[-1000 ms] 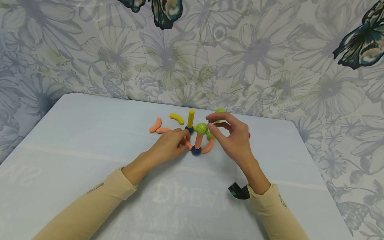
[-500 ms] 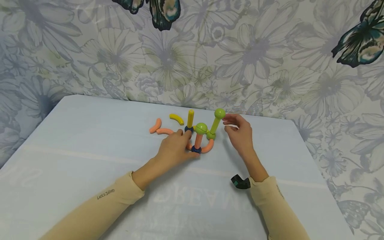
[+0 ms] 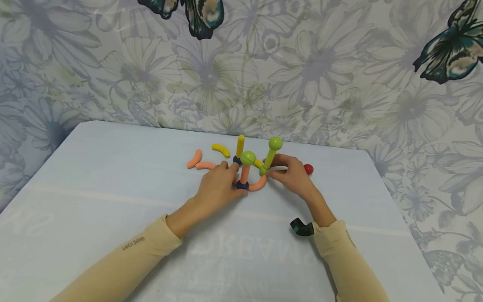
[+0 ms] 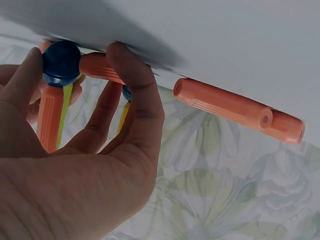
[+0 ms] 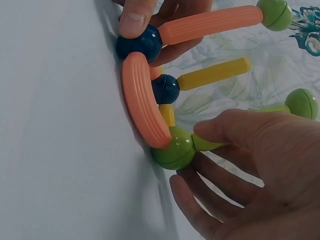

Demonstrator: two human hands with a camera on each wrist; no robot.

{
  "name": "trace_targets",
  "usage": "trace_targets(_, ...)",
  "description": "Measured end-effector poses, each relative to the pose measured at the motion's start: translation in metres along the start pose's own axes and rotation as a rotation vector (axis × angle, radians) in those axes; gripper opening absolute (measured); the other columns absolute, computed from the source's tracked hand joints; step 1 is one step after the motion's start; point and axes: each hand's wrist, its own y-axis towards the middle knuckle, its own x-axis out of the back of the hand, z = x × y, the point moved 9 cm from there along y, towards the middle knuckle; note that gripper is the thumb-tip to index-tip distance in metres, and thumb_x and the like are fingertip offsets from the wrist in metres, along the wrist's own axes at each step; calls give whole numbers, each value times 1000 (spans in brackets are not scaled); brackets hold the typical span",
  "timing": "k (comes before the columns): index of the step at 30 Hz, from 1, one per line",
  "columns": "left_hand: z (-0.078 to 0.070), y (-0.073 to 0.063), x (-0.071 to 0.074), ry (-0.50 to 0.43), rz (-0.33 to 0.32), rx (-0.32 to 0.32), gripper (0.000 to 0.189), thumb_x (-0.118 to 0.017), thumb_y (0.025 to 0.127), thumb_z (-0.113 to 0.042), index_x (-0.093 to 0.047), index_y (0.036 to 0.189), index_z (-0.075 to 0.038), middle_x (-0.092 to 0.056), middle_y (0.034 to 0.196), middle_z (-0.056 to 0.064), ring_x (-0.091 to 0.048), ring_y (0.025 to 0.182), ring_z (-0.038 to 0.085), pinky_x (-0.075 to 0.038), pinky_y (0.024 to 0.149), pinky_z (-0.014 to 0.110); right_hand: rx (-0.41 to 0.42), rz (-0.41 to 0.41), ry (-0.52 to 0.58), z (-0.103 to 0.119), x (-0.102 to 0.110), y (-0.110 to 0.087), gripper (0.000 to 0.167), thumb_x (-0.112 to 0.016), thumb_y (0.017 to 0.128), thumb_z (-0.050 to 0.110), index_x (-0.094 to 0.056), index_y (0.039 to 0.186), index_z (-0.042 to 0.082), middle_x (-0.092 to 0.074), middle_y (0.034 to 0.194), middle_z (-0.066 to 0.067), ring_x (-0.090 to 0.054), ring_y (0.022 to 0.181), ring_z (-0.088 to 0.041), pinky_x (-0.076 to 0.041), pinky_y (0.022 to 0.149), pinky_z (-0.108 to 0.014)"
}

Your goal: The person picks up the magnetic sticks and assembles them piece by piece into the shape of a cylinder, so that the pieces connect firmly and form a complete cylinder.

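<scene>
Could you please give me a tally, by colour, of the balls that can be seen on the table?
Green balls: 3
Blue balls: 2
Red ball: 1
Total: 6

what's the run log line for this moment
left hand: holding nearer navy ball; right hand: pinching green rod; green ball: atop rod; loose: yellow curved rod, two orange curved rods
</scene>
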Motion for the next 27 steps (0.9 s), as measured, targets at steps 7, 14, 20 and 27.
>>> trace_targets(7, 10, 5, 5, -48, 61, 7, 48, -95, 80, -32, -67, 112, -10, -62, 94, 3, -60, 82, 18, -52, 67, 35, -5, 44, -61, 4, 0, -1, 26, -76, 96, 9, -74, 122, 5, -76, 120, -11, -71, 116, -28, -60, 97, -44)
trace_targets(14, 20, 10, 9, -145, 114, 42, 35, -93, 82, -17, -68, 105, -11, -69, 104, 7, -65, 95, 23, -55, 81, 40, -3, 100, -134, 11, 0, -3, 22, -79, 93, 12, -77, 114, 6, -78, 112, -9, -72, 110, -25, -61, 94, -42)
trace_targets(20, 23, 12, 10, -237, 97, 33, 30, -89, 83, -4, -64, 98, -12, -67, 93, 6, -60, 84, 22, -49, 75, 35, -4, 168, -192, 14, -5, -5, 23, -84, 91, 20, -78, 111, 9, -78, 103, -6, -72, 104, -22, -62, 92, -41)
trace_targets(27, 26, 13, 12, -251, 68, 57, 27, -85, 87, -1, -69, 107, -7, -73, 100, 8, -65, 86, 23, -53, 77, 35, -20, 216, -218, 20, -10, -7, 25, -87, 89, 25, -79, 105, 9, -78, 97, -3, -72, 98, -20, -62, 85, -37)
